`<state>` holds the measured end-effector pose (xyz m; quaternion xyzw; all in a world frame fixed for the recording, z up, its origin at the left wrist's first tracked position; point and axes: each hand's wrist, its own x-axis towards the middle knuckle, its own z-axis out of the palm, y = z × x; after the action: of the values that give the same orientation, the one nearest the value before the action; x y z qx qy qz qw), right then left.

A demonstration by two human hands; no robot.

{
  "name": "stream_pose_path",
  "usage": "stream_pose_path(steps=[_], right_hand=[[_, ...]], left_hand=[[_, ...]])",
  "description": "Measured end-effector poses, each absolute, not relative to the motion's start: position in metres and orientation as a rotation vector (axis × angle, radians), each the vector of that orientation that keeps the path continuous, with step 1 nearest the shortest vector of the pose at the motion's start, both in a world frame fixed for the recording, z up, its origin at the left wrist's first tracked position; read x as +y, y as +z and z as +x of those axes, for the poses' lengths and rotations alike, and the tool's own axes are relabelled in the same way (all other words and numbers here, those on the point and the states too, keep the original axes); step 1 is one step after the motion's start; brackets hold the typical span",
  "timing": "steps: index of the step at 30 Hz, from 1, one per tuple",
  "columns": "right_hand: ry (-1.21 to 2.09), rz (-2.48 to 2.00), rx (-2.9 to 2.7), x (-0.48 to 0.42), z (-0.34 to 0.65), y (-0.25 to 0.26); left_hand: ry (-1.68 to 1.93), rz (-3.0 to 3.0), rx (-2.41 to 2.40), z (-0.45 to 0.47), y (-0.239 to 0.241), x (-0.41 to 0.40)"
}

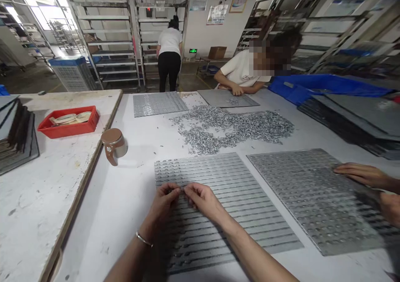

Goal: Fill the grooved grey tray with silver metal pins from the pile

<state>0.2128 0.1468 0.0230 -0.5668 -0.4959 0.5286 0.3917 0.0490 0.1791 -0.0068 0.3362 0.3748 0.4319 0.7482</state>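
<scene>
My left hand (165,197) and my right hand (200,197) meet fingertip to fingertip over the near left part of a grey slotted tray (246,198). Both hands are pinched closed on something small that I cannot make out. A bracelet sits on my left wrist. Beyond the tray lies a wide pile of small shiny metal parts (231,127) on the white table (125,198).
A second grey tray (312,190) lies to the right, with another person's hands (362,174) on it. A brown mug (114,145) stands at left. A red bin (69,122) sits on the neighbouring table. Across the table a seated person works at another tray (226,98). Blue bins (315,86) and stacked trays are far right.
</scene>
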Motion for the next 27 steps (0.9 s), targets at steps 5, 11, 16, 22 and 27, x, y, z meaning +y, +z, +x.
stream_pose_path(steps=[5,11,16,22,27], right_hand=[[1.504,-1.351,-1.053,0.146,0.211,0.023],[1.126,-1.667,-1.426,0.159,0.223,-0.002],[0.839,-1.904,-1.785,0.163,0.217,-0.009],[0.770,-2.001,-1.762,0.169,0.214,-0.010],[0.730,-1.696,-1.658,0.153,0.213,0.015]], left_hand=[[0.934,0.922,0.883,0.053,-0.003,0.174],[1.057,0.596,0.869,0.043,0.002,0.185],[1.080,0.562,0.853,0.035,-0.003,0.192],[1.033,0.577,0.864,0.040,-0.001,0.188],[0.953,0.702,0.887,0.046,0.011,0.179]])
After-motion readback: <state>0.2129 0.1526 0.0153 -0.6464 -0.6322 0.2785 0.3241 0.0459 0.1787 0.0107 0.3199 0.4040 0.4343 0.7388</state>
